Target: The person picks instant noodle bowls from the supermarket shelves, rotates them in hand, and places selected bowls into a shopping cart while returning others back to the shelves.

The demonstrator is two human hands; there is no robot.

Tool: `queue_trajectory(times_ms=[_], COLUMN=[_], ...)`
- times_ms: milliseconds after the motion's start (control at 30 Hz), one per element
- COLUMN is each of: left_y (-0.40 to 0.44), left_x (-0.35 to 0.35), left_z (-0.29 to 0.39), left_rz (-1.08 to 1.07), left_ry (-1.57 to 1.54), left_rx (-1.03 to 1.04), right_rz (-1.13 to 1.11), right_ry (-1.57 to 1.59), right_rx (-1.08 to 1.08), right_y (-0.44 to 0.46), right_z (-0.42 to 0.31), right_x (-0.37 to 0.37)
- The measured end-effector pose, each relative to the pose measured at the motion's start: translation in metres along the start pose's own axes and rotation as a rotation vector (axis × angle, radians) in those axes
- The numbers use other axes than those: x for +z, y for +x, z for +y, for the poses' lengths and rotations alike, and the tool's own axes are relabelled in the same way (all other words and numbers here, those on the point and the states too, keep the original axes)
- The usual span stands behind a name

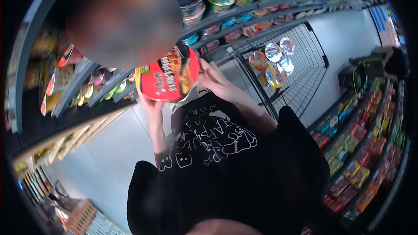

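Between my two hands is a large red instant noodle bowl (163, 80) with black and yellow on its printed lid, tilted toward me. My left hand (151, 101) grips its lower left edge, and my right hand (209, 77) has hold of its right side. The fingers are partly hidden by the bowl. A blurred oval covers the area just above the bowl. Right of my right arm stands a black wire shopping cart (300, 76), where several noodle cups (273, 52) with shiny lids lie.
Shelves of bowl noodles (222, 0) run along the top, and shelves with packets (65, 78) stand on the left. At the lower right, another shelf (361, 148) carries many packaged goods. A person (394, 63) is at the far right beside a dark green cart or bin (363, 72).
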State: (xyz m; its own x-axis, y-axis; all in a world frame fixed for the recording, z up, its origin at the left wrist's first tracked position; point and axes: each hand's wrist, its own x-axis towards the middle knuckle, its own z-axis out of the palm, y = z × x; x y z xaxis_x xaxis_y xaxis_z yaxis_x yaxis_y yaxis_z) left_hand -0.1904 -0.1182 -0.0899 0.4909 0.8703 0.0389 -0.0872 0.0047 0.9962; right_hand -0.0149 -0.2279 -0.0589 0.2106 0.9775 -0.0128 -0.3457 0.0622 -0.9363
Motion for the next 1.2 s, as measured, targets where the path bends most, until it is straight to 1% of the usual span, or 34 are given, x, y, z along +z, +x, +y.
queue_trajectory(times_ms=[33,100,133,167,233,267,300,333,400,433,500,567,633,667,700,767,800,833,900,933,967,1033,1067,1100,1167,1200], left_y=[-0.001,0.000,0.001,0.002,0.004,0.007,0.007,0.007,0.009,0.013,0.018,0.017,0.015,0.014,0.015,0.018,0.020,0.022,0.025,0.025,0.026,0.029,0.028,0.028,0.031,0.031], left_x=[0.017,0.044,0.053,0.060,0.075,0.082,0.092,0.102,0.124,0.127,0.131,0.136,0.136,0.137,0.137,0.138,0.140,0.142,0.142,0.145,0.146,0.148,0.148,0.148,0.149,0.149], left_z=[0.022,0.037,0.042,0.045,0.050,0.048,0.044,0.041,0.051,0.048,0.036,0.024,0.010,0.003,0.003,0.001,0.000,-0.001,0.001,0.003,0.003,0.005,0.005,0.005,0.006,0.006], left_rz=[-0.092,-0.222,-0.302,-0.381,-0.534,-0.620,-0.668,-0.700,-0.744,-0.744,-0.959,-0.968,-1.116,-1.113,-1.110,-1.161,-1.153,-1.143,-1.201,-1.216,-1.201,-1.289,-1.283,-1.276,-1.279,-1.277], left_ry=[-0.029,0.100,0.229,0.356,0.459,0.431,0.293,0.238,0.168,0.163,0.422,0.447,0.575,0.607,0.606,0.657,0.618,0.624,0.631,0.624,0.640,0.635,0.647,0.656,0.613,0.616], left_rx=[0.030,0.254,0.328,0.405,0.481,0.516,0.495,0.464,0.399,0.401,0.288,0.288,0.240,0.321,0.316,0.217,0.164,0.159,0.132,0.138,0.128,0.171,0.139,0.133,0.142,0.141], right_rz=[0.032,0.109,0.147,0.163,0.330,0.359,0.383,0.377,0.571,0.663,0.873,1.056,1.143,1.230,1.315,1.434,1.473,1.462,1.411,1.480,1.537,1.747,1.598,1.587,1.497,1.457], right_ry=[0.000,-0.019,0.019,0.161,0.242,0.325,0.407,0.427,0.496,0.504,0.290,0.148,0.103,0.103,0.101,0.104,0.084,0.086,0.270,0.268,0.258,0.320,0.318,0.323,0.619,0.585], right_rx=[-0.009,0.283,0.283,0.341,0.270,0.244,0.217,0.185,0.137,0.102,0.033,0.091,0.070,0.069,0.068,0.069,0.151,0.157,0.174,0.239,0.351,0.312,0.324,0.330,0.114,0.124], right_y=[-0.008,-0.030,-0.038,-0.048,-0.069,-0.080,-0.092,-0.103,-0.125,-0.133,-0.146,-0.157,-0.165,-0.162,-0.156,-0.142,-0.139,-0.137,-0.133,-0.128,-0.125,-0.107,-0.110,-0.105,-0.095,-0.098], right_z=[-0.002,-0.009,-0.009,-0.019,-0.018,-0.018,-0.019,-0.019,-0.018,-0.021,-0.014,-0.002,0.032,0.047,0.061,0.080,0.096,0.111,0.140,0.153,0.167,0.194,0.193,0.198,0.208,0.223], right_x=[-0.005,-0.017,-0.021,-0.026,-0.036,-0.045,-0.055,-0.064,-0.083,-0.094,-0.132,-0.185,-0.255,-0.286,-0.314,-0.354,-0.379,-0.400,-0.433,-0.447,-0.460,-0.474,-0.472,-0.467,-0.462,-0.472])
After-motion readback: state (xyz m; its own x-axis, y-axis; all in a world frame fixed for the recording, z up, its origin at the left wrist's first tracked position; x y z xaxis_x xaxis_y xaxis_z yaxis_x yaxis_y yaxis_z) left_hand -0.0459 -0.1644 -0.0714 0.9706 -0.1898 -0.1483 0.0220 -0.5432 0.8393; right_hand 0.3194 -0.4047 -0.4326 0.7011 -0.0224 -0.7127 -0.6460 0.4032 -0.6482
